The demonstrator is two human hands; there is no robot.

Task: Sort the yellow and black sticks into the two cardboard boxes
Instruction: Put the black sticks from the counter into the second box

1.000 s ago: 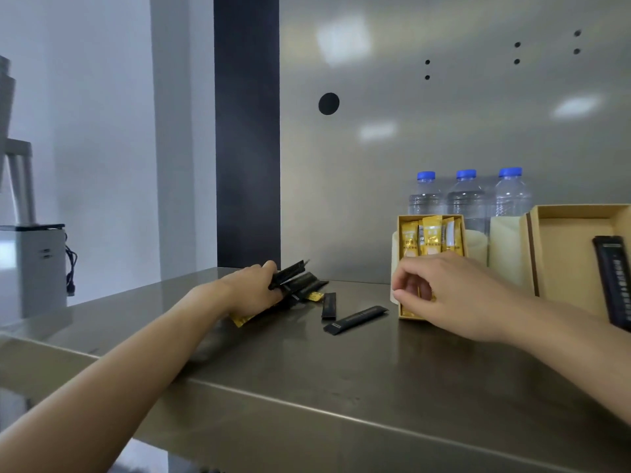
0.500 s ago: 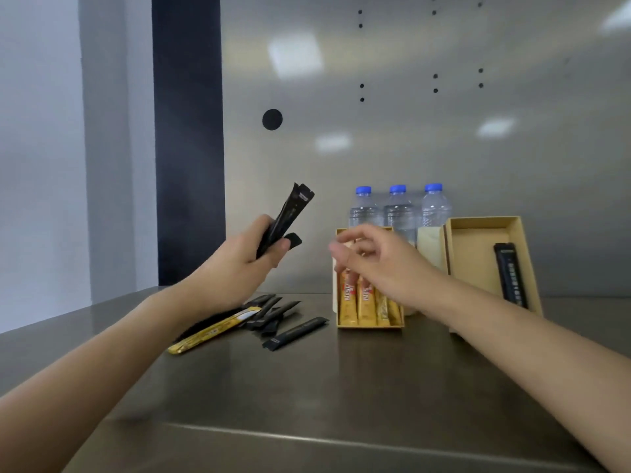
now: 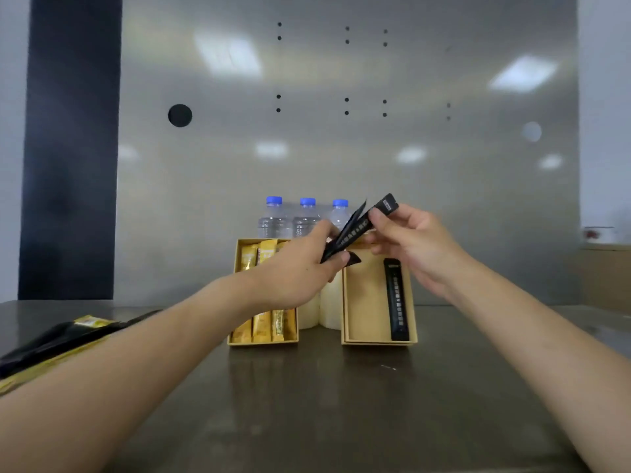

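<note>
Above the right box, your left hand grips black sticks; your right hand pinches one; draw it out singly.

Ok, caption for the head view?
Left hand holds black sticks, right hand pinches one's tip, by the right box.

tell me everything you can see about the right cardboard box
The right cardboard box is a shallow, open, tan tray with low walls. Its near edge sits on the steel table; its far end looks propped up. One black stick lies lengthwise along its right wall; the rest of its floor is bare.
</note>
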